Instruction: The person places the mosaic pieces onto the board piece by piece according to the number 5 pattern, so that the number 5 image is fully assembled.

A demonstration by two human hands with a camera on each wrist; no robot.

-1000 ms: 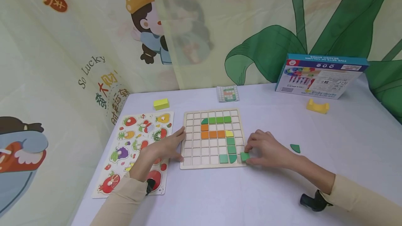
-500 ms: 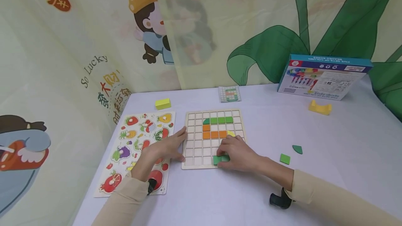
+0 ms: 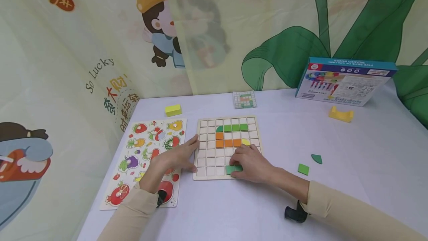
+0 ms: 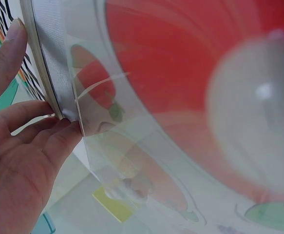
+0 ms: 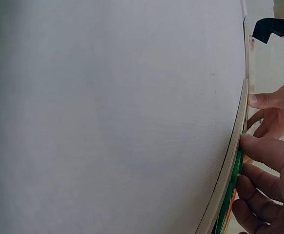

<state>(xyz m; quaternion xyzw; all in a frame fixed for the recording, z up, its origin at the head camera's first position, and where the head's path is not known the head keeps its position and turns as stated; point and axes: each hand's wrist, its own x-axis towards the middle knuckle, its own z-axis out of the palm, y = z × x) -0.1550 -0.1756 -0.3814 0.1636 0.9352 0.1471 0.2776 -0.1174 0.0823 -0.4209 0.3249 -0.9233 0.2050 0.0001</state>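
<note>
A wooden grid board [image 3: 207,159] lies on the white table, with green, orange and yellow tiles set in its cells. My right hand [image 3: 238,164] lies over the board's bottom row and pinches a green tile [image 3: 230,170] between thumb and fingers. In the right wrist view the green tile [image 5: 237,165] shows edge-on under my fingertips [image 5: 258,146]. My left hand [image 3: 191,154] rests with straight fingers against the board's left edge. The left wrist view shows those fingers [image 4: 29,117] touching the board's edge [image 4: 42,68].
A fruit puzzle [image 3: 140,148] lies under my left wrist. A loose green square [image 3: 303,169] and a dark green quarter piece [image 3: 316,158] lie right of the board. Farther back are a pattern card [image 3: 245,99], yellow block [image 3: 172,110], yellow arch [image 3: 340,114] and blue box [image 3: 344,81].
My right hand carried the green tile from the board's bottom right corner leftward along the bottom row, then nearly stopped. The left hand stayed put.
</note>
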